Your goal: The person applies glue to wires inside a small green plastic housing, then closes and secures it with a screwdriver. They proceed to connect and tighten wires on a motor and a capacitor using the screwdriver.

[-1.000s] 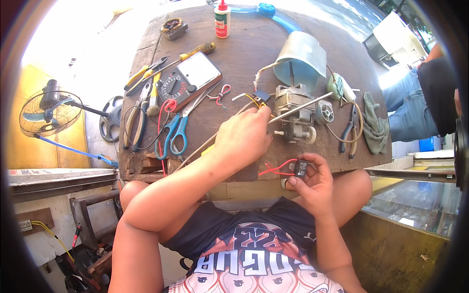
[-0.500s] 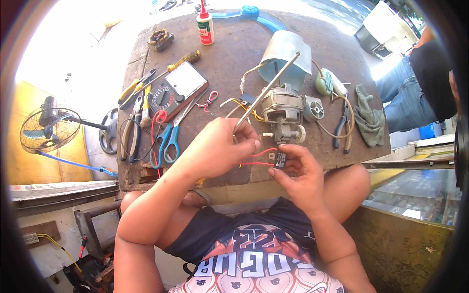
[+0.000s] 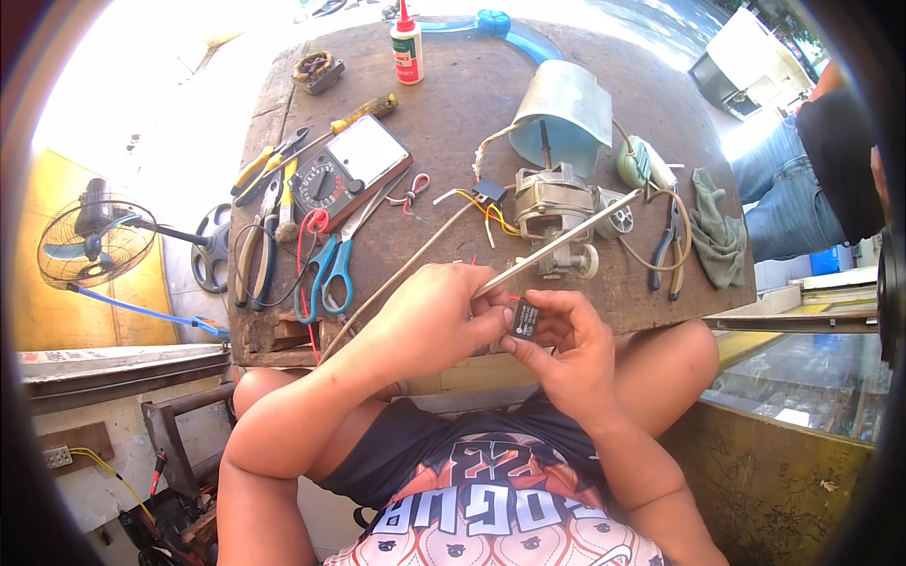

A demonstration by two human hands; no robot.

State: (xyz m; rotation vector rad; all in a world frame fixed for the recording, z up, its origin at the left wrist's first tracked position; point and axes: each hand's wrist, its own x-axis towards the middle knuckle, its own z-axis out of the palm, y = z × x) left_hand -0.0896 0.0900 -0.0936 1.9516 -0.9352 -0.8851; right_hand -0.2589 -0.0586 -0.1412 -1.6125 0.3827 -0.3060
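Observation:
My right hand [image 3: 576, 354] pinches a small black capacitor [image 3: 525, 319] between thumb and fingers, above the near edge of the table. Right beside it, my left hand [image 3: 453, 316] is closed around a long screwdriver [image 3: 562, 242], whose shaft points up and to the right across the front of a fan motor [image 3: 555, 200]. The screwdriver's handle is hidden by the hand. My left fingertips are close to the capacitor's left side, where its red wires are mostly covered. A small black box [image 3: 489, 193] with yellow wires lies left of the motor.
Left on the wooden table [image 3: 434, 113] are a multimeter [image 3: 344, 170], blue-handled scissors [image 3: 326, 278] and several pliers. A pale blue housing [image 3: 566, 108] stands behind the motor. A glue bottle [image 3: 407, 52] is at the back; a grey rag [image 3: 719, 231] lies right. A person [image 3: 793, 179] stands at right.
The screwdriver has swung from pointing steeply upward to slanting lower right. My hands have come together, and the red wires that stretched between them are now mostly hidden.

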